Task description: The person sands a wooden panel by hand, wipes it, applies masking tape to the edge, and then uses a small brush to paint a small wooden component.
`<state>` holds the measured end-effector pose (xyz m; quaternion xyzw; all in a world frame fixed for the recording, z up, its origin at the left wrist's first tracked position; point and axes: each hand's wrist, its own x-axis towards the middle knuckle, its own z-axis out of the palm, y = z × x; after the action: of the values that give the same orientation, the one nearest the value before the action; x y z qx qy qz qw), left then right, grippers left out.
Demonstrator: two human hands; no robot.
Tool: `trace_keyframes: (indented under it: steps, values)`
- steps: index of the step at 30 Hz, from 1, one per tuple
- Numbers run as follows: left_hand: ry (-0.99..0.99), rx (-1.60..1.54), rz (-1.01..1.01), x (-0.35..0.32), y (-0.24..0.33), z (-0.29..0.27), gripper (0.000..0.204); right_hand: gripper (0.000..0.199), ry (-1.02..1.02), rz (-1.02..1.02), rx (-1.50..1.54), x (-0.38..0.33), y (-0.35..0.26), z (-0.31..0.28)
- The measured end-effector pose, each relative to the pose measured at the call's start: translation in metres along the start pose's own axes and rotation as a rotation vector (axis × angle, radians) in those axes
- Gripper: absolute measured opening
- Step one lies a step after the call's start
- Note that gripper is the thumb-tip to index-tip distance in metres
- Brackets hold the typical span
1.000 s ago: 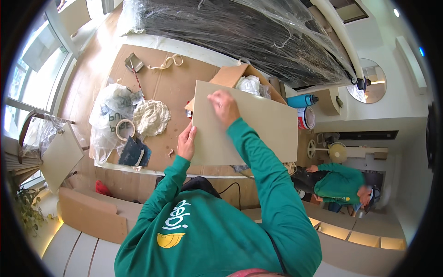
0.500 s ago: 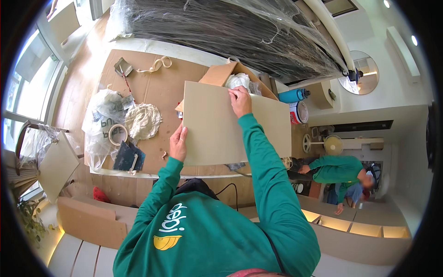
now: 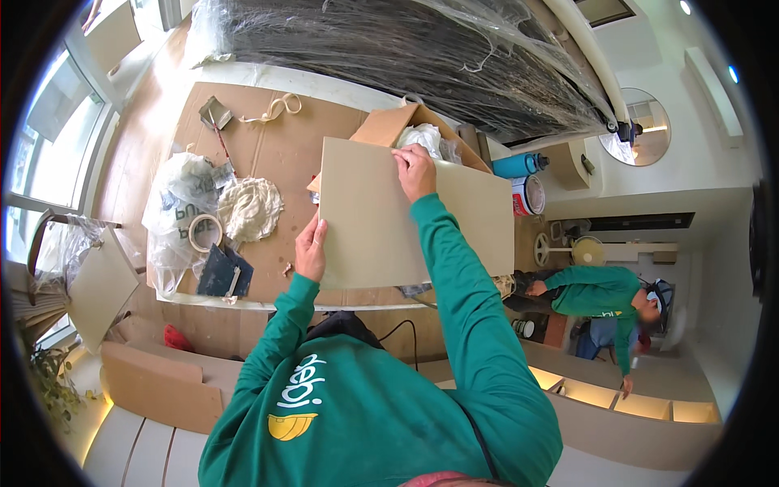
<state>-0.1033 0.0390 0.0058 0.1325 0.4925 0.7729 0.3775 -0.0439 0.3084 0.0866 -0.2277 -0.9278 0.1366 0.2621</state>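
Hands: two, left hand [image 3: 311, 247] and right hand [image 3: 414, 170], fingers gripping one beige tile [image 3: 389, 219].

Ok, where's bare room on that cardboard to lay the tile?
Bare cardboard lies between the strap up top and the rag. It is crowded along the left by the plastic bag, tape roll and trowel.

Tile [image 3: 381, 219] held over the worktop's [image 3: 276, 146] right edge, open box [image 3: 406, 130] behind it, tape roll [image 3: 204, 232] and trowel [image 3: 223, 272] laid left
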Motion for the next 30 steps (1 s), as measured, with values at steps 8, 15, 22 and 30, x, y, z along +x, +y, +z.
trace_keyframes:
  steps: [8, 15, 22, 30]
  values:
    - [-0.011, 0.021, 0.010, -0.003, 0.004, 0.004, 0.055, 0.009, -0.043, 0.055, 0.019, -0.031, 0.002, -0.022]
    - [0.001, 0.025, 0.000, 0.001, 0.003, 0.000, 0.055, 0.008, -0.123, -0.011, 0.049, -0.036, -0.023, -0.020]
    - [0.040, -0.006, 0.004, 0.000, 0.005, 0.004, 0.051, 0.009, -0.019, -0.030, 0.049, -0.029, -0.020, -0.007]
    - [0.018, 0.018, 0.030, 0.003, -0.009, -0.001, 0.053, 0.011, 0.017, -0.063, 0.048, -0.010, -0.012, 0.008]
